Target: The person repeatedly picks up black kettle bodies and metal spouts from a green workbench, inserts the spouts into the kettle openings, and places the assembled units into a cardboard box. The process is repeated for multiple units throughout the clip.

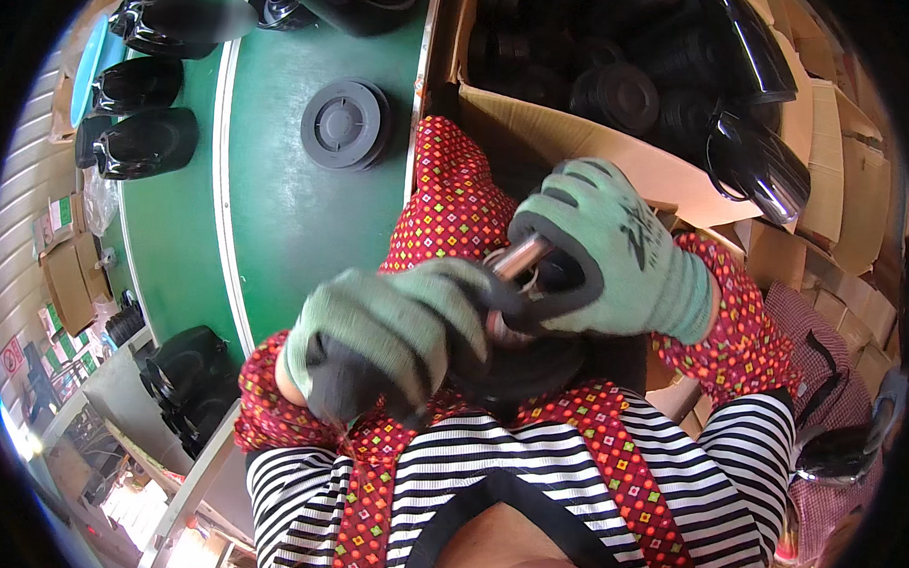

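In front of my chest both gloved hands meet around a small shiny metal cylindrical piece (522,256). My right hand (616,252) is closed, with its thumb and fingers curled round this piece. My left hand (388,337) is also closed, its fingertips pressed in beside the metal. It is slightly blurred, and what it grips is hidden. Just below the hands, against my apron (447,199), sits a black round part (527,372), partly covered by the gloves. The full shape of the metal piece does not show.
On the green table (306,239) to the left lie black round discs (342,125). Several glossy black shells (149,143) line its far left. An open cardboard box (599,154) at the upper right holds black parts. A glossy black pitcher-like body (759,164) rests at its edge.
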Available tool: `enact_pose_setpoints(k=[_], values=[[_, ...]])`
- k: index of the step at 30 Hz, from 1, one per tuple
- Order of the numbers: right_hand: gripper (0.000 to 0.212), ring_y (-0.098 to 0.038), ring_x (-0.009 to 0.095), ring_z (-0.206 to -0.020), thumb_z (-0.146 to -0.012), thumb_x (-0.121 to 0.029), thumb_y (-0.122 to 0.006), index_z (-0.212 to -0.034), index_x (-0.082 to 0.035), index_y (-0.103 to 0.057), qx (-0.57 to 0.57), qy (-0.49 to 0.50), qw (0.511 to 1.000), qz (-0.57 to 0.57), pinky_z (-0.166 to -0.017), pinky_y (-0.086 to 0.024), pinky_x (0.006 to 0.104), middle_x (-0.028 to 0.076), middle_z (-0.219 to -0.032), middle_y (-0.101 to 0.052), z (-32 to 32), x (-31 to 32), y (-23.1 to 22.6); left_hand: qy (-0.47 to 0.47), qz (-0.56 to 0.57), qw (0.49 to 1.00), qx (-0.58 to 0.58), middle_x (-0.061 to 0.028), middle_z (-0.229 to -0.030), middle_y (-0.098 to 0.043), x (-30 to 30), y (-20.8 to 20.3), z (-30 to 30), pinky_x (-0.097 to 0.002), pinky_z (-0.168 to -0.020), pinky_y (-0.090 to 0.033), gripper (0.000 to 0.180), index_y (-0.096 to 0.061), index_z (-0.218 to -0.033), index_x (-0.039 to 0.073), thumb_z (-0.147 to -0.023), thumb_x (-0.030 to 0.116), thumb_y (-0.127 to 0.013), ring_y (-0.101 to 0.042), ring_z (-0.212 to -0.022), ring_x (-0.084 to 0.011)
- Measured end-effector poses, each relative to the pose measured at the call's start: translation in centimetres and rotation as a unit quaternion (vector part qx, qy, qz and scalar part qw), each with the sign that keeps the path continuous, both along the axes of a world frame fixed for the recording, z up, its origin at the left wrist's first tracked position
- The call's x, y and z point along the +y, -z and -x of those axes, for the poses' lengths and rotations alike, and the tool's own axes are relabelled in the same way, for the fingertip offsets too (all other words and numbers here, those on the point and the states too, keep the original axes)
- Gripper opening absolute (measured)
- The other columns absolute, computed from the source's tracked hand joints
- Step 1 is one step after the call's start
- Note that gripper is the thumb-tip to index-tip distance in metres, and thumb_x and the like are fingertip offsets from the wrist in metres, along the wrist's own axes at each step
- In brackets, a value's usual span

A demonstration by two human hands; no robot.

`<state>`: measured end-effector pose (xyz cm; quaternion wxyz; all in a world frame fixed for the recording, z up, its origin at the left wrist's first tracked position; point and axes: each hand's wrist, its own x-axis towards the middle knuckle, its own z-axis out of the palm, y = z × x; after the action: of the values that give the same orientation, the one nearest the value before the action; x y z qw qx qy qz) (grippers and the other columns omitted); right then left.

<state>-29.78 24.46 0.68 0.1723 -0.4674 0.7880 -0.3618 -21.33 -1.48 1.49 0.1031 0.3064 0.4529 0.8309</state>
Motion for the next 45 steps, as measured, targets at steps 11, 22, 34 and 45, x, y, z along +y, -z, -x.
enact_pose_setpoints(k=[11,22,34,45], values=[[0.068,-0.063,0.034,-0.097,-0.066,-0.047,-0.091,-0.116,-0.007,-0.067,0.010,-0.012,1.000,0.005,-0.093,-0.047,0.0466,0.012,-0.102,-0.065,0.1,-1.0,0.3,-0.038,0.683,0.728,-0.039,-0.0329,-0.117,-0.067,4.3,-9.2,0.5,-0.0481,-0.086,-0.058,0.074,-0.037,-0.155,-0.010,-0.094,0.015,-0.070,-0.071,-0.100,-0.0466],[0.069,-0.062,0.037,-0.099,-0.080,-0.023,-0.077,-0.143,-0.002,-0.060,0.029,0.081,0.982,-0.171,-0.087,-0.047,0.0496,0.017,-0.112,-0.064,-2.4,0.1,-5.2,-0.026,0.525,0.848,0.069,-0.0220,-0.106,-0.074,-0.8,1.4,4.8,-0.0446,-0.076,-0.057,0.051,-0.059,-0.144,0.005,-0.097,0.023,-0.068,-0.073,-0.087,-0.0420],[0.061,-0.063,0.036,-0.110,-0.084,-0.026,-0.076,-0.140,-0.003,-0.064,0.132,0.109,0.977,-0.124,-0.098,-0.048,0.0506,0.018,-0.125,-0.067,-2.9,0.1,-5.8,-0.107,0.502,0.846,0.145,-0.0223,-0.101,-0.074,-0.1,3.2,5.6,-0.0415,-0.080,-0.060,0.031,-0.071,-0.122,0.002,-0.094,0.012,-0.066,-0.074,-0.088,-0.0405],[0.065,-0.064,0.040,-0.117,-0.074,-0.035,-0.092,-0.125,-0.002,-0.069,0.019,0.103,0.985,0.136,-0.106,-0.050,0.0506,0.018,-0.128,-0.068,-9.0,2.2,0.5,-0.506,0.634,0.583,-0.046,-0.0159,-0.090,-0.074,-9.3,9.0,-13.8,-0.0387,-0.072,-0.058,0.020,-0.075,-0.104,0.007,-0.094,0.024,-0.079,-0.074,-0.079,-0.0329]])
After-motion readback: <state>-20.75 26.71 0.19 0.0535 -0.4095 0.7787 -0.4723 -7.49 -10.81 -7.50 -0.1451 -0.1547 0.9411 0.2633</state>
